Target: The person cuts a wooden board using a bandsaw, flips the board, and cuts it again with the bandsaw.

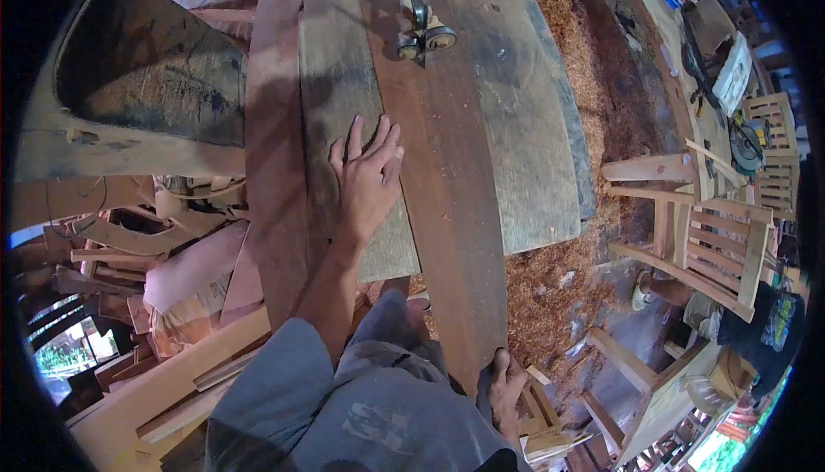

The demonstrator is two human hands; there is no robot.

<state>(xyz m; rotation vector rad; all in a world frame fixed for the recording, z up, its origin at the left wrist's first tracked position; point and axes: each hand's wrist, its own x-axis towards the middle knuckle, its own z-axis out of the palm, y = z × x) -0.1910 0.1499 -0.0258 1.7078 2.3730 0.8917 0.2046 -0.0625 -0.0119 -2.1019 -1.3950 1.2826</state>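
A long reddish-brown plank (447, 188) lies lengthwise over a worn wooden worktop (533, 146). Its far end passes beneath a metal guide with small round wheels (440, 38), which looks like part of a band saw. My left hand (369, 176) rests with outstretched fingers on the worktop and against the plank's left edge, well short of the guide. At the plank's near end, my right hand (507, 390) grips the right edge with the thumb on top; its other fingers are mostly hidden. Another reddish board (275, 128) runs along the worktop's left side.
Wood shavings (550, 300) cover the floor on the right. Slatted wooden chair frames (713, 249) stand there, beside another person in a dark shirt (760, 326). Wood offcuts (193, 274) are piled at left. A circular saw (748, 141) sits on the right-hand bench.
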